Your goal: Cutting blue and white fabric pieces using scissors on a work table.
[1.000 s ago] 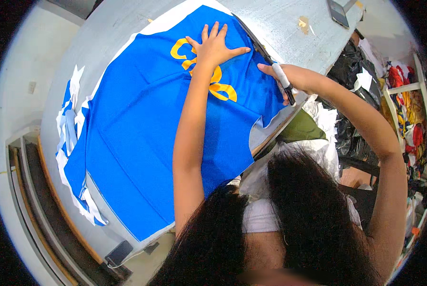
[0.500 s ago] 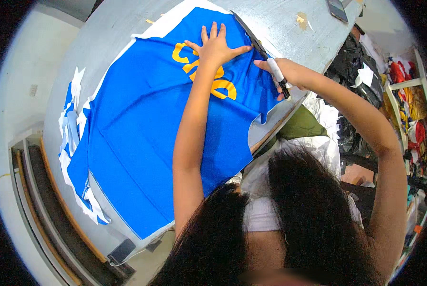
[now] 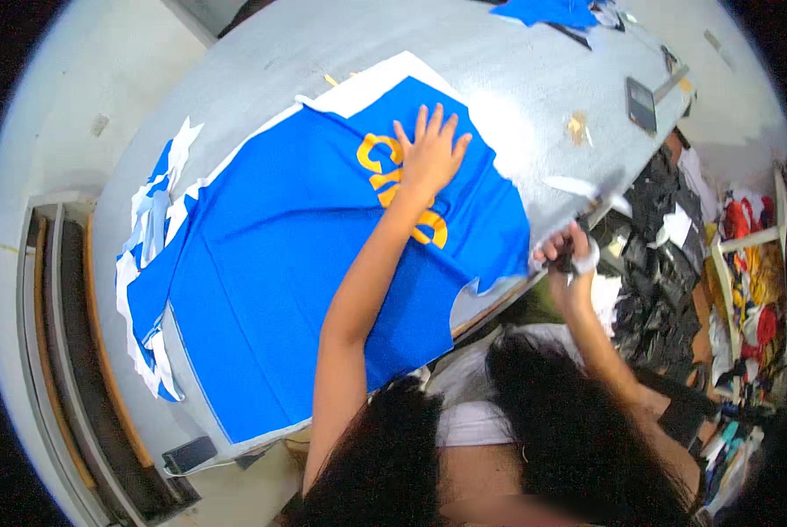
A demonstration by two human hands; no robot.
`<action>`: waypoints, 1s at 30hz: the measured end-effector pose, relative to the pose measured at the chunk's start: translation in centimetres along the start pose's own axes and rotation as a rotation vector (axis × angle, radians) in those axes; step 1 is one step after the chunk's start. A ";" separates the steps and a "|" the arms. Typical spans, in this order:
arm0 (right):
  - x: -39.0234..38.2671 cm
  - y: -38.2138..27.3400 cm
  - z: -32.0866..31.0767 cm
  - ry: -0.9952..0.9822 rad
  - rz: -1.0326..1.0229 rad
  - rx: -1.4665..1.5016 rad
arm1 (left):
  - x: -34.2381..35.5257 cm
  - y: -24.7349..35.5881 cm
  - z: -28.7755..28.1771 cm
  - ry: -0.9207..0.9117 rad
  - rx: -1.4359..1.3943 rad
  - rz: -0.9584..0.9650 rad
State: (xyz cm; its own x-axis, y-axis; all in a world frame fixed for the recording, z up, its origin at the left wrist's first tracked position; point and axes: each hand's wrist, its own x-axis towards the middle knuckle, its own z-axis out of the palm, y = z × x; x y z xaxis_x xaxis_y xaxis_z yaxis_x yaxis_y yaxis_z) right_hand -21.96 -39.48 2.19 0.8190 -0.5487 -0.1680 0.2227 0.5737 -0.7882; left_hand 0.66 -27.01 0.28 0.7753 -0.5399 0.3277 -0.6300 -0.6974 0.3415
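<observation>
A blue fabric panel (image 3: 270,290) with yellow lettering (image 3: 377,154) lies spread over the grey table, a few creases running across it. White material (image 3: 393,75) shows along its far and left edges. My left hand (image 3: 430,162) rests flat on the panel beside the lettering, fingers spread. Off the panel's right edge, my right hand (image 3: 571,250) is closed round the white-wrapped handle of dark-bladed scissors (image 3: 597,211), which are smeared by motion. A blurred white shape (image 3: 573,185), possibly a cut scrap, appears near the blades.
Blue and white offcuts (image 3: 152,211) hang together at the table's left side. One phone (image 3: 641,104) lies far right, another (image 3: 190,454) near left. More blue cloth (image 3: 547,10) lies at the far edge. Black bags (image 3: 665,237) and a shelf of coloured cloth (image 3: 753,263) stand right.
My right hand has moved the scissors away from the panel's right edge, toward me and to the right. That edge now shows a trimmed outline. My left hand stays spread on the panel.
</observation>
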 end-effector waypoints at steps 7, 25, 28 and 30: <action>-0.5 -4.7 -2.8 0.109 -0.178 0.113 | -0.9 7.3 2.7 -0.059 -0.040 0.361; 3.2 -8.6 -7.8 -0.192 -0.061 0.039 | -2.3 7.1 -0.4 0.216 -0.222 -0.093; 3.9 -7.8 -8.3 -0.291 0.066 0.037 | -8.3 8.6 -1.3 0.144 0.165 0.045; 3.8 -7.4 -8.3 -0.338 0.168 0.045 | -12.3 9.9 -1.9 -0.008 0.189 0.076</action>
State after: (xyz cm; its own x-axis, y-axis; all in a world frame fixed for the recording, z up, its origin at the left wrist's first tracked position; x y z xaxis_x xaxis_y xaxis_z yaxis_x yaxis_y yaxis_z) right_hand -24.91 -50.86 2.43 0.9727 -0.2173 -0.0814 0.0876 0.6688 -0.7382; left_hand -15.22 -26.38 1.35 0.7268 -0.5972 0.3393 -0.6677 -0.7302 0.1449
